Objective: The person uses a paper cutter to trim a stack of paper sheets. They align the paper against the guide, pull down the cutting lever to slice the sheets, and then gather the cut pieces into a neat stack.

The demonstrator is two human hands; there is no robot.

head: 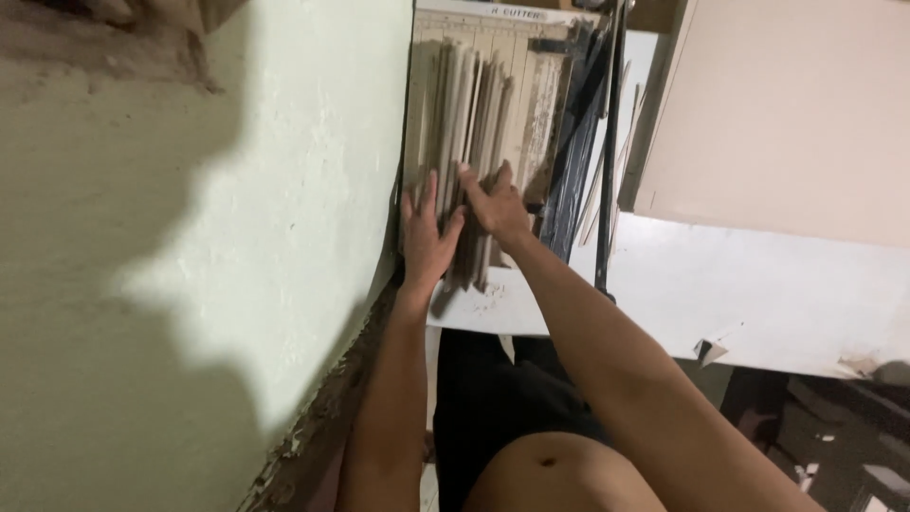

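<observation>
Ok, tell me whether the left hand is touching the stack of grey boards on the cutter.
Touching. The head view shows the left hand lying flat, fingers spread, on the stack of grey boards, no gap visible.

bare arms without sleeves, no rings or watch visible on the hands, bare midriff, dark shorts at the lap.

At my left rises a pale green plaster wall (284, 190), its paint flaking to brown along the base (313, 427). A white table (758, 284) stands ahead of me, with a large pinkish board (787, 114) resting on it.
</observation>
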